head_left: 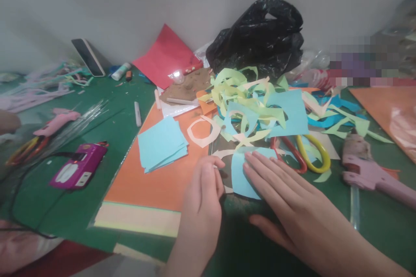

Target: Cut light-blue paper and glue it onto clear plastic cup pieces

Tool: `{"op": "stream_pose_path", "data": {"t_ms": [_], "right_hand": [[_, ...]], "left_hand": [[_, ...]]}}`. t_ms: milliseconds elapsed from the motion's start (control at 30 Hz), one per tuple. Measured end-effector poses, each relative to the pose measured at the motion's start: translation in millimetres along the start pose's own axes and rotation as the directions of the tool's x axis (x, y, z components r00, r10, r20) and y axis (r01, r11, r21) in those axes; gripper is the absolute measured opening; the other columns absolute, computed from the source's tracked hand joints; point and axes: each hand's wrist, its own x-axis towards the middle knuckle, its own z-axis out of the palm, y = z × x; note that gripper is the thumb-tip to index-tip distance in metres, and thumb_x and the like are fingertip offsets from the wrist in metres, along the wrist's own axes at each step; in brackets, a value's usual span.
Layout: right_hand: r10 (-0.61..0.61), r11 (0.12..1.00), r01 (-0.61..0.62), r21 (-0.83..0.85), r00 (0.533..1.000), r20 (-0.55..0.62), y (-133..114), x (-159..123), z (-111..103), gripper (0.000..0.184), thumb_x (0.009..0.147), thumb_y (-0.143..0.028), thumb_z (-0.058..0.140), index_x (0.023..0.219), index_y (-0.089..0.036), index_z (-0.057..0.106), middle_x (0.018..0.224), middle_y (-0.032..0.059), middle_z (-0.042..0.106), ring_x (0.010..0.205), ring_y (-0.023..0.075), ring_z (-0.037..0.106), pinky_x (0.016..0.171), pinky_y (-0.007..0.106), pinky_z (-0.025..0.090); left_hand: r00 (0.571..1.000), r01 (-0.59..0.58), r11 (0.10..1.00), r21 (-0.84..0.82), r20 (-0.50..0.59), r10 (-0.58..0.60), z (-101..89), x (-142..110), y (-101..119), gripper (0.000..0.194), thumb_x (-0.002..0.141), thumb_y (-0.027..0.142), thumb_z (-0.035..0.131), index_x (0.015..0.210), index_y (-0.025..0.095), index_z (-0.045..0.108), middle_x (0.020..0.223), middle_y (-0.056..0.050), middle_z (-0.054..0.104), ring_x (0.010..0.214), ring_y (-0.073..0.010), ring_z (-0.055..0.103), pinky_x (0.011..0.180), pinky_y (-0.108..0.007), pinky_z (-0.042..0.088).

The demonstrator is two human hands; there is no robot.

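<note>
My right hand (289, 194) lies flat, its fingers stretched out together over a light blue paper piece (242, 173), thumb apart below. Just left of that paper is my left hand (204, 190), its fingers curled in; whatever they may hold is hidden. Beneath and beside the blue piece shows a brown surface (226, 145) with pale paper strips. A stack of light blue paper squares (162, 145) rests on the orange paper pack (146, 186) to the left. Behind my right hand are scissors with a yellow and red handle (313, 153).
Green and yellow paper scraps (234, 91) pile up before a black plastic bag (260, 39). A pink glue gun (367, 173) lies right, another (56, 122) left. A purple box (79, 166), a phone (88, 57) and a red sheet (167, 58) stand around the green table (120, 117).
</note>
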Motion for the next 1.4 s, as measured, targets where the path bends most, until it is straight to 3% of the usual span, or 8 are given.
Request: {"op": "stream_pose_path", "data": {"t_ms": [367, 500, 667, 767, 967, 1100, 1300, 1400], "right_hand": [[-0.019, 0.999, 0.018, 0.047, 1.000, 0.017, 3.9, -0.5, -3.1, 0.045, 0.103, -0.031, 0.040, 0.140, -0.008, 0.052, 0.150, 0.0100, 0.049, 0.141, 0.0230, 0.044, 0.107, 0.042, 0.049], [-0.042, 0.997, 0.042, 0.062, 0.999, -0.004, 9.1, -0.6, -5.6, 0.045, 0.101, -0.030, 0.043, 0.139, -0.007, 0.051, 0.152, 0.0122, 0.047, 0.143, 0.0255, 0.041, 0.106, 0.043, 0.048], [-0.073, 0.997, 0.073, 0.029, 0.997, -0.011, 11.1, -1.5, -3.8, 0.043, 0.104, -0.034, 0.039, 0.135, -0.011, 0.057, 0.148, 0.0077, 0.053, 0.135, 0.0230, 0.050, 0.105, 0.040, 0.048], [-0.058, 0.998, 0.059, 0.035, 0.998, -0.024, 10.1, -1.3, -3.3, 0.043, 0.105, -0.036, 0.039, 0.136, -0.011, 0.056, 0.148, 0.0072, 0.053, 0.137, 0.0223, 0.048, 0.107, 0.038, 0.043], [0.004, 0.997, 0.002, 0.082, 0.998, -0.063, 21.0, -4.9, -16.8, 0.042, 0.103, -0.028, 0.042, 0.136, -0.005, 0.052, 0.149, 0.0141, 0.050, 0.140, 0.0265, 0.043, 0.116, 0.040, 0.032], [0.235, 0.966, -0.249, -0.073, 0.959, -0.156, 39.9, -13.8, -28.8, 0.034, 0.101, -0.020, 0.043, 0.129, -0.006, 0.058, 0.127, 0.0161, 0.065, 0.118, 0.0298, 0.059, 0.105, 0.044, 0.040], [0.171, 0.901, -0.145, -0.409, 0.985, 0.027, 60.9, -17.8, -22.8, 0.037, 0.094, -0.005, 0.032, 0.092, -0.011, 0.068, 0.108, 0.0203, 0.067, 0.100, 0.0392, 0.060, 0.082, 0.054, 0.046], [0.303, 0.855, -0.228, -0.466, 0.949, 0.090, 66.4, -9.8, -18.3, 0.025, 0.095, -0.016, 0.044, 0.085, -0.016, 0.066, 0.089, 0.0145, 0.066, 0.087, 0.0351, 0.060, 0.077, 0.049, 0.047]], "left_hand": [[0.998, -0.050, 0.997, 0.057, 0.027, 0.049, -1.7, 2.5, -3.5, 0.043, 0.101, 0.054, 0.032, 0.086, 0.022, 0.055, 0.060, 0.005, 0.034, 0.054, -0.0121, 0.040, 0.054, -0.023, 0.037], [0.998, -0.048, 0.992, 0.119, -0.031, 0.052, 2.5, 3.6, -3.1, 0.040, 0.101, 0.051, 0.035, 0.083, 0.022, 0.056, 0.060, 0.004, 0.038, 0.055, -0.0130, 0.044, 0.055, -0.024, 0.038], [0.963, -0.175, 0.928, 0.328, -0.141, 0.231, 10.6, 3.8, -9.5, 0.025, 0.099, 0.036, 0.039, 0.095, 0.023, 0.061, 0.076, -0.001, 0.060, 0.072, -0.0169, 0.058, 0.072, -0.029, 0.045], [0.936, -0.302, 0.895, 0.328, -0.078, 0.344, 10.2, 5.2, -14.1, 0.023, 0.098, 0.034, 0.040, 0.100, 0.023, 0.061, 0.089, -0.003, 0.064, 0.084, -0.0181, 0.061, 0.078, -0.030, 0.048], [0.929, -0.363, 0.823, 0.436, 0.109, 0.353, 2.8, 12.2, -16.1, 0.021, 0.096, 0.036, 0.047, 0.108, 0.025, 0.060, 0.103, -0.006, 0.064, 0.098, -0.0221, 0.059, 0.075, -0.032, 0.051], [0.920, -0.391, 0.772, 0.500, 0.237, 0.312, 8.9, 12.2, -12.5, 0.016, 0.092, 0.037, 0.056, 0.100, 0.025, 0.062, 0.103, -0.007, 0.064, 0.098, -0.0244, 0.057, 0.074, -0.034, 0.053], [0.888, -0.434, 0.805, 0.404, 0.340, 0.309, 20.6, 4.3, -7.6, 0.009, 0.087, 0.025, 0.060, 0.096, 0.026, 0.060, 0.114, -0.005, 0.064, 0.110, -0.0254, 0.054, 0.084, -0.035, 0.050], [0.889, -0.347, 0.864, 0.366, 0.422, 0.179, 20.7, 4.4, -1.8, 0.019, 0.084, 0.023, 0.062, 0.102, 0.027, 0.060, 0.123, -0.004, 0.060, 0.107, -0.0234, 0.057, 0.074, -0.031, 0.050]]}}
